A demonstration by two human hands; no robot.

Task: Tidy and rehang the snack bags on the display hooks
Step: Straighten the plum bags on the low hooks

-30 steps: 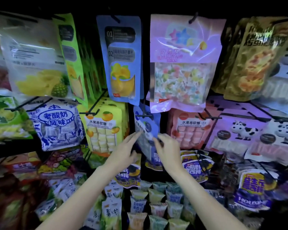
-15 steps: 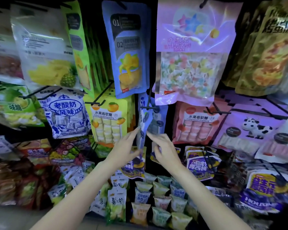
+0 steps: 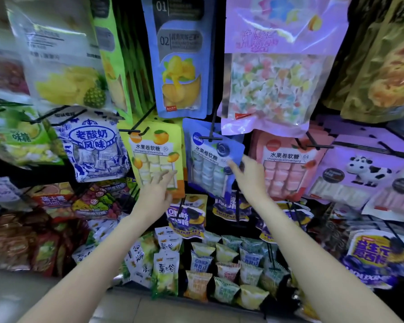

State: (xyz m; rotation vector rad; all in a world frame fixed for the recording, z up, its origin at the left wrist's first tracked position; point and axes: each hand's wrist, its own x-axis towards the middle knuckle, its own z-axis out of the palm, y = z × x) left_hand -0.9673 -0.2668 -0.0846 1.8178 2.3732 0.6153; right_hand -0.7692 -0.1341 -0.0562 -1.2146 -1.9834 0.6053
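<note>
Display wall of black hooks [image 3: 210, 127] carrying hanging snack bags, seen from in front and slightly below. Upper row, largest items: a pink bag of multicoloured candy [image 3: 278, 73] at right of centre, a tall blue mango bag [image 3: 181, 64] at centre, and a clear pineapple bag [image 3: 63, 66] at left. Middle row, left to right: a blue-and-white yoghurt-flavour bag [image 3: 93, 148], a yellow fruit-roll candy bag [image 3: 156, 157], a blue fruit-roll candy bag [image 3: 210, 162], a pink fruit-roll candy bag [image 3: 287, 166] and a lilac bag with a cow figure [image 3: 357, 173]. The blue fruit-roll candy bag hangs on its hook at centre, tilted, front face outward, its left edge just beside the yellow bag. Left hand [image 3: 155, 194]: fingers extended and relaxed, fingertips over the lower front of the yellow bag; contact cannot be judged because of blur. Right hand [image 3: 248, 176]: fingers extended, gripping nothing, index fingertip at the right edge of the blue fruit-roll candy bag. Near, below the hands: rows of small sachets [image 3: 226, 273] in a lower tray.
</note>
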